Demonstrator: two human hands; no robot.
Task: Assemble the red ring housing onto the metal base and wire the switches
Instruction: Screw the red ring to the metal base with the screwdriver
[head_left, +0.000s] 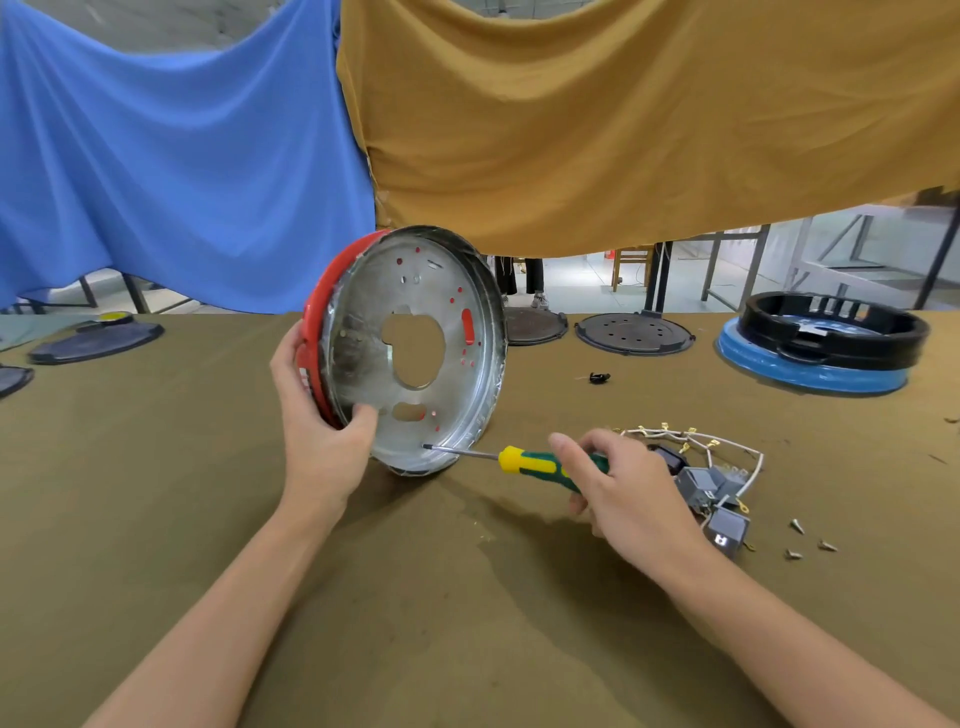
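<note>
Head view: left hand (317, 415) grips the rim of the metal base (415, 353) and red ring housing (314, 332), thumb pressed on the plate's inner face, pair stood on edge on the tabletop (467, 597); right hand (623, 488) curls round the screwdriver (524, 462) handle, tip at a low rim hole. Base looks thin, stiff, slick, likely light with sharp edges, so holding at the rim seems safest. Switches (717, 499) with wires and loose screws (810, 540) lie just beyond the right hand.
</note>
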